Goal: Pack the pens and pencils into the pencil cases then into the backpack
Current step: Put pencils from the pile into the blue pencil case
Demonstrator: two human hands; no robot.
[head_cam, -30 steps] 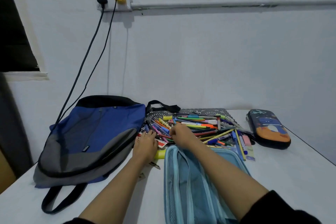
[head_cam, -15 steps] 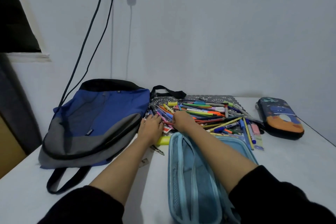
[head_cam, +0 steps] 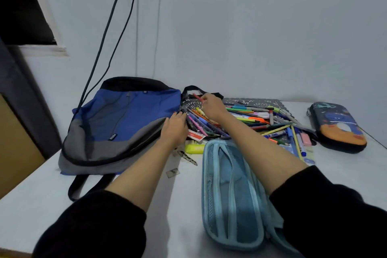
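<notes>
Right hand (head_cam: 211, 108), above the pen pile (head_cam: 261, 119), pinches a red pencil (head_cam: 197, 97); left hand (head_cam: 175, 129) lies flat on its edge.

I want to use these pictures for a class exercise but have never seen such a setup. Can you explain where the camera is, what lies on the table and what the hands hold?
There is no machine: a person works with two bare hands, filmed by one wide-angle camera worn on the head, looking forward and down. On the white table lie a blue and grey backpack, an open light blue pencil case nearest the person, a shut dark pencil case at the right, and a pile of pens and pencils on a patterned mat. The left hand rests on the pile's left edge. The right hand pinches a red pencil above the pile.
</notes>
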